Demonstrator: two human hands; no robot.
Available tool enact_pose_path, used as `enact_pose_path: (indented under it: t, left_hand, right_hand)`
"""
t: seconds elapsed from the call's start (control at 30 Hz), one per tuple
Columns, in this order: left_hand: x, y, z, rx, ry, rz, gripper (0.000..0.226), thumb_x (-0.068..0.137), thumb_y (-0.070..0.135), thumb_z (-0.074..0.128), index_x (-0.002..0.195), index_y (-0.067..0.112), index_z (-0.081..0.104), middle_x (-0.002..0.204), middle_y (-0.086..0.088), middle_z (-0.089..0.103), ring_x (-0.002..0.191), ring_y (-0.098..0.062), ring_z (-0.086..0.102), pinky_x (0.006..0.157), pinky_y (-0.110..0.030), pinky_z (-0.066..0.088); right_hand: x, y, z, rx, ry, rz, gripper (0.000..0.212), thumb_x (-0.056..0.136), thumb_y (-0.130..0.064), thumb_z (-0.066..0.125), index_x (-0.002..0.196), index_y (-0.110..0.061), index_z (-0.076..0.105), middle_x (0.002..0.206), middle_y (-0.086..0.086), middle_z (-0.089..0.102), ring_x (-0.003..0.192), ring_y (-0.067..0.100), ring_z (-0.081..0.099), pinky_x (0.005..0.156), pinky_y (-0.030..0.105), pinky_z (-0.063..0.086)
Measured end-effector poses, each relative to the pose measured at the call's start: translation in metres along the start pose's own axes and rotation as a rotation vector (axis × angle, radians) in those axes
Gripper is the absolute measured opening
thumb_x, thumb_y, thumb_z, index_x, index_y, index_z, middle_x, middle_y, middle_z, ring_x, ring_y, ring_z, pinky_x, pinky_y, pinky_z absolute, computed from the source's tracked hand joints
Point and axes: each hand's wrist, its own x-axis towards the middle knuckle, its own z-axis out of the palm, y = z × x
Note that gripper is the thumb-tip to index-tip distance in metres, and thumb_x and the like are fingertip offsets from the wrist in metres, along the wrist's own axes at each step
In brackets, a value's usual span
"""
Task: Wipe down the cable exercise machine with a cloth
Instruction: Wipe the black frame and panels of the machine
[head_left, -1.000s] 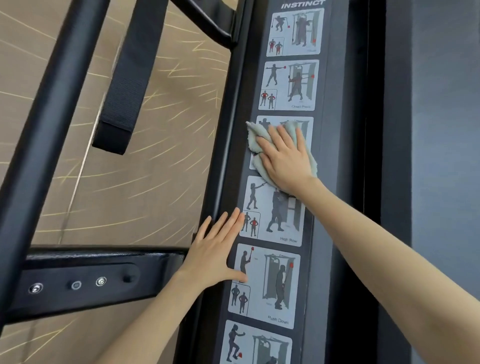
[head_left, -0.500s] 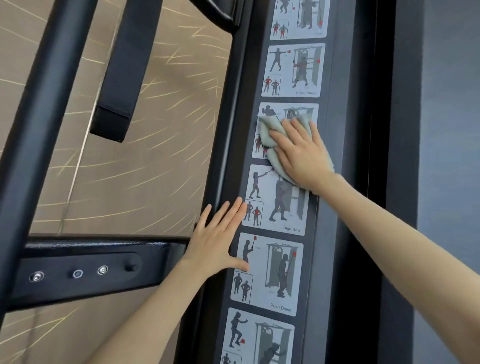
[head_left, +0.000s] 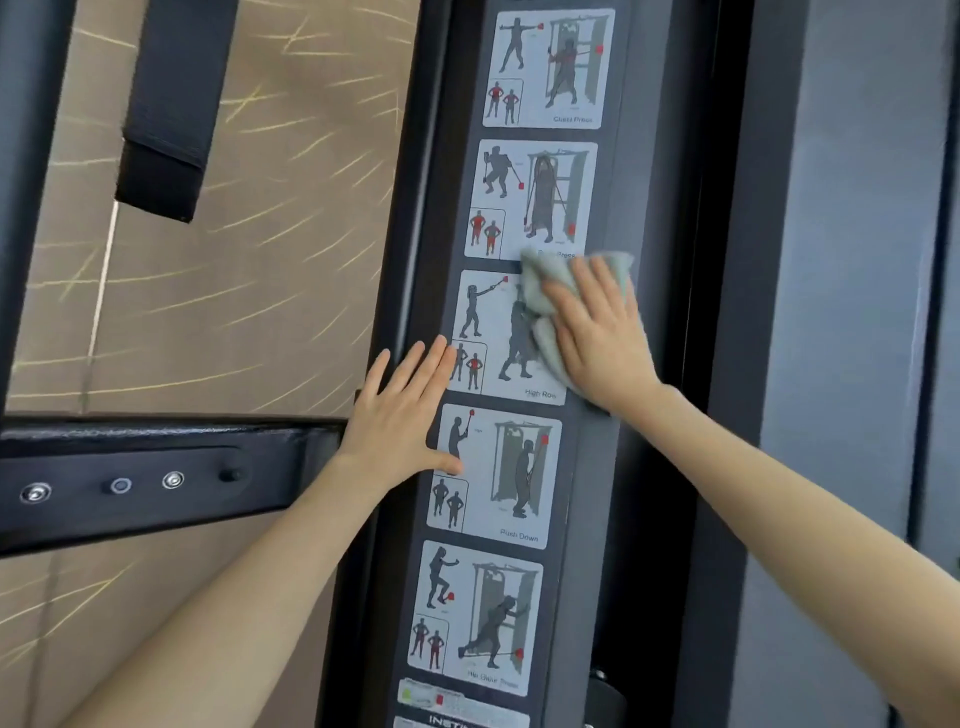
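Observation:
The cable machine's dark upright column (head_left: 597, 493) carries a strip of white exercise diagram stickers (head_left: 493, 478). A pale green cloth (head_left: 540, 280) lies flat on the column at the High Row sticker. My right hand (head_left: 597, 338) presses it there with straight, spread fingers. My left hand (head_left: 405, 415) lies flat and open on the column's left edge, its fingertips at the High Row sticker and its thumb on the Push Down sticker.
A black crossbar (head_left: 156, 483) with bolts runs left from the column. A black strap (head_left: 171, 104) hangs at the upper left in front of a tan patterned wall (head_left: 260, 260). A grey panel (head_left: 857, 312) stands to the right.
My right hand has slid the cloth down the column, from the third sticker onto the High Row sticker. The view has tilted downward. My left hand has stayed in place.

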Motion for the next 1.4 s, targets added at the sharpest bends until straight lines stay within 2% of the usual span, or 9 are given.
enact_pose_path:
  t: [0.17, 0.27, 0.43, 0.7, 0.87, 1.07, 1.17, 1.3, 1.4]
  left_hand:
    - [-0.017, 0.010, 0.002, -0.185, 0.002, -0.095, 0.120, 0.075, 0.065, 0.069, 0.155, 0.011, -0.003, 0.162, -0.004, -0.006, 0.150, -0.015, -0.005, 0.118, -0.036, -0.010]
    - [-0.032, 0.020, 0.011, -0.226, 0.037, -0.113, 0.107, 0.083, 0.060, 0.063, 0.156, 0.010, 0.002, 0.163, -0.004, 0.000, 0.150, -0.014, -0.001, 0.116, -0.031, -0.011]
    - [-0.043, 0.026, 0.020, -0.253, 0.005, -0.115, 0.108, 0.082, 0.060, 0.063, 0.156, 0.009, 0.002, 0.157, 0.000, -0.012, 0.151, -0.016, 0.001, 0.118, -0.033, -0.008]
    - [-0.045, 0.022, 0.027, -0.262, 0.008, -0.111, 0.107, 0.084, 0.063, 0.058, 0.156, 0.011, 0.000, 0.156, 0.003, -0.014, 0.150, -0.013, -0.001, 0.119, -0.032, -0.007]
    - [-0.045, 0.023, 0.028, -0.272, 0.021, -0.125, 0.106, 0.084, 0.060, 0.060, 0.156, 0.011, -0.001, 0.163, -0.004, -0.005, 0.150, -0.013, 0.000, 0.119, -0.032, -0.005]
    - [-0.053, 0.034, 0.027, -0.345, 0.043, -0.210, 0.096, 0.090, 0.052, 0.060, 0.156, 0.010, 0.004, 0.164, -0.006, 0.006, 0.150, -0.016, 0.007, 0.119, -0.033, 0.000]
    - [-0.083, 0.042, 0.037, -0.524, -0.001, -0.285, 0.089, 0.093, 0.040, 0.062, 0.156, 0.012, 0.007, 0.163, -0.003, 0.011, 0.149, -0.017, 0.014, 0.118, -0.029, 0.005]
    - [-0.133, 0.053, 0.062, -0.628, -0.065, -0.312, 0.093, 0.090, 0.030, 0.069, 0.156, 0.017, 0.005, 0.163, 0.001, 0.012, 0.147, -0.017, 0.018, 0.116, -0.025, 0.007]
    - [-0.153, 0.053, 0.083, -0.599, -0.046, -0.288, 0.096, 0.086, 0.034, 0.071, 0.155, 0.019, 0.007, 0.162, 0.001, 0.015, 0.146, -0.016, 0.022, 0.114, -0.024, 0.004]
  right_hand:
    - [-0.007, -0.018, 0.001, 0.108, 0.097, 0.142, 0.047, 0.105, -0.027, 0.029, 0.127, 0.006, 0.055, 0.139, 0.031, 0.043, 0.131, 0.050, 0.036, 0.110, 0.063, 0.024]
    - [-0.080, -0.055, 0.009, 0.164, 0.014, -0.016, 0.040, 0.102, -0.023, 0.039, 0.129, 0.003, 0.054, 0.141, 0.029, 0.043, 0.134, 0.048, 0.036, 0.106, 0.067, 0.025]
    - [-0.146, -0.063, 0.015, 0.141, -0.081, -0.228, 0.043, 0.091, -0.019, 0.059, 0.131, -0.008, 0.049, 0.144, 0.024, 0.043, 0.136, 0.039, 0.037, 0.112, 0.058, 0.025]
    - [-0.094, -0.045, 0.012, 0.150, 0.032, 0.057, 0.042, 0.103, -0.020, 0.038, 0.128, 0.009, 0.053, 0.141, 0.032, 0.041, 0.133, 0.049, 0.036, 0.108, 0.065, 0.026]
    - [-0.185, -0.108, 0.018, 0.098, -0.126, -0.065, 0.046, 0.097, -0.021, 0.052, 0.136, 0.003, 0.048, 0.143, 0.027, 0.043, 0.136, 0.041, 0.037, 0.112, 0.063, 0.022]
    - [-0.213, -0.113, 0.014, -0.024, -0.303, -0.288, 0.043, 0.100, -0.027, 0.042, 0.135, -0.005, 0.053, 0.147, 0.019, 0.041, 0.138, 0.032, 0.034, 0.117, 0.051, 0.020]
    - [-0.167, -0.090, 0.012, -0.055, -0.227, -0.226, 0.045, 0.099, -0.028, 0.047, 0.137, -0.003, 0.049, 0.145, 0.021, 0.043, 0.137, 0.034, 0.037, 0.115, 0.053, 0.024]
    - [-0.137, -0.095, 0.012, -0.054, -0.155, -0.077, 0.047, 0.104, -0.027, 0.031, 0.140, 0.000, 0.045, 0.147, 0.023, 0.040, 0.137, 0.037, 0.037, 0.116, 0.055, 0.018]
    - [-0.176, -0.120, 0.018, -0.050, -0.250, -0.181, 0.051, 0.102, -0.029, 0.036, 0.144, -0.002, 0.037, 0.150, 0.022, 0.034, 0.142, 0.037, 0.027, 0.118, 0.055, 0.012]
